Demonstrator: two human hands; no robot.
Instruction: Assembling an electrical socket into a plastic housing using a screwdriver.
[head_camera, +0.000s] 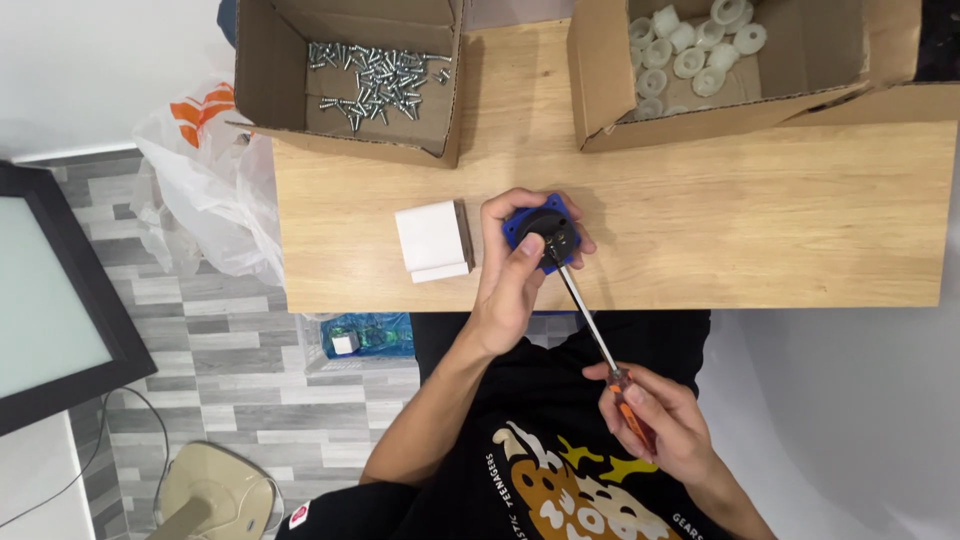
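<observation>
Two hands busy: you're driving a screw into the blue part.
Left hand (512, 275) fingers wrapped around the blue-and-black part (541, 228) at the table (760, 220) edge; right hand (655, 420) fingers closed on the screwdriver (590, 325) handle, tip on the part just past your left thumb. White block (433, 240) just left of those fingers.

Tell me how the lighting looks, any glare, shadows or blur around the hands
Head view: even, soft light; faint shadows beside the cardboard boxes on the wooden table; no strong glare. Left hand, blue part and screwdriver look sharp; right hand slightly soft.
</observation>
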